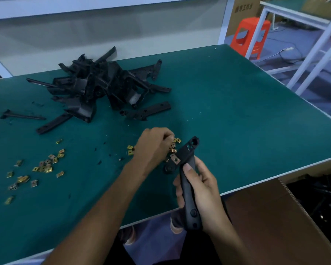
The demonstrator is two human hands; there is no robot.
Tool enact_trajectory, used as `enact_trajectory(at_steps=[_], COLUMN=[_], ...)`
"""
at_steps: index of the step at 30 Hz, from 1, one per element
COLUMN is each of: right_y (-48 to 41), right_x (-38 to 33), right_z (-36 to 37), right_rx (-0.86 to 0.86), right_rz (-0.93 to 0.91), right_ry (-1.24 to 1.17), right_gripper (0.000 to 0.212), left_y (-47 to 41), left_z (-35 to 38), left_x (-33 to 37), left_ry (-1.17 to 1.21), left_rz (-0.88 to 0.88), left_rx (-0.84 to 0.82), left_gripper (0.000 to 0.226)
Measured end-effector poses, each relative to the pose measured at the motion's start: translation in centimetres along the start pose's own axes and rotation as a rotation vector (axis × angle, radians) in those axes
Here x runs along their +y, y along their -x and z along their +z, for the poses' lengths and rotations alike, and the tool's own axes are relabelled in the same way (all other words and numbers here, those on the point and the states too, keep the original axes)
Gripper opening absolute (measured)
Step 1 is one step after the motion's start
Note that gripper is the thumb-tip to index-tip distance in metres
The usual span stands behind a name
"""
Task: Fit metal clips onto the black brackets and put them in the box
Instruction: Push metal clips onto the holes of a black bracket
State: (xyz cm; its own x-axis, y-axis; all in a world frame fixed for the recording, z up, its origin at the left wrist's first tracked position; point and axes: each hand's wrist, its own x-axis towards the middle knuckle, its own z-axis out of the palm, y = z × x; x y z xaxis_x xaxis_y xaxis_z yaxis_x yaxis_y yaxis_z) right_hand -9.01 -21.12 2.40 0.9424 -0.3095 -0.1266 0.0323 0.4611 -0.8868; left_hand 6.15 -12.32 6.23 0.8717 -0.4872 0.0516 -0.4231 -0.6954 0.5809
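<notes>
Head view, one frame. Green table [227, 104], two hands over its near edge, close to each other but not touching. Right hand [201, 190] grips 1 black bracket [188, 153]: thumb laid along its top face, fingers wrapped round from beneath, long axis pointing away from the person and tilted up off the table. 1 fitted clip [175, 159] sits on the left edge of that bracket, just above the thumb. Left hand [153, 148] is palm down with its fingers curled into a small cluster of clips [177, 141] lying on the table just left of the bracket's far end; the fingertips are hidden, so I cannot tell whether a clip is pinched. About 5 clips show around this hand, 2 of them on its left side. Second supply: scattered clips [44, 167] at the left of the table, roughly 20, brass-coloured; blur prevents an exact count. Bracket stock: 1 tangled pile [103, 83] at the back left, individual pieces not countable. 3 loose brackets lie flat beside it: 1 to its right front [147, 111], 1 at its front left [52, 124], 1 further left [23, 115]. Small black flecks dot the mat between pile and clips. 1 cardboard box [266, 217] stands below the table's right near corner, flap open; dark parts [325, 196] are inside, too dim to count. 1 orange stool [250, 35] stands beyond the far right corner.
</notes>
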Motion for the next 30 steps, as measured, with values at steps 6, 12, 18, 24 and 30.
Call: enact_trajectory(at_steps=[6,12,18,24,30], right_y=[0.1,-0.2,-0.3,-0.4,-0.4], right_x=[-0.1,0.2,0.3,0.4,0.5], right_z=[0.0,-0.1,0.0,0.0,-0.2], right_rx=[-0.035,-0.036,-0.033,-0.046,-0.120], right_rz=[-0.023,-0.012,-0.018,-0.006,0.012], right_ry=[0.039,0.056,0.056,0.043,0.088], right_gripper=[0.026,0.025,0.026,0.020,0.024], left_y=[-4.0,-3.6,-3.0,0.4,5.7], left_z=[2.4,2.2,1.4,-0.9,-3.7], left_x=[0.3,-0.4,-0.4,-1.1,-1.5], left_ry=[-0.296,-0.243,-0.129,0.281,0.671], left_rz=[0.051,0.001,-0.039,-0.197,-0.208], left_rx=[-0.121,-0.147,-0.168,0.065,0.100], left_gripper=[0.022,0.018,0.023,0.013,0.004])
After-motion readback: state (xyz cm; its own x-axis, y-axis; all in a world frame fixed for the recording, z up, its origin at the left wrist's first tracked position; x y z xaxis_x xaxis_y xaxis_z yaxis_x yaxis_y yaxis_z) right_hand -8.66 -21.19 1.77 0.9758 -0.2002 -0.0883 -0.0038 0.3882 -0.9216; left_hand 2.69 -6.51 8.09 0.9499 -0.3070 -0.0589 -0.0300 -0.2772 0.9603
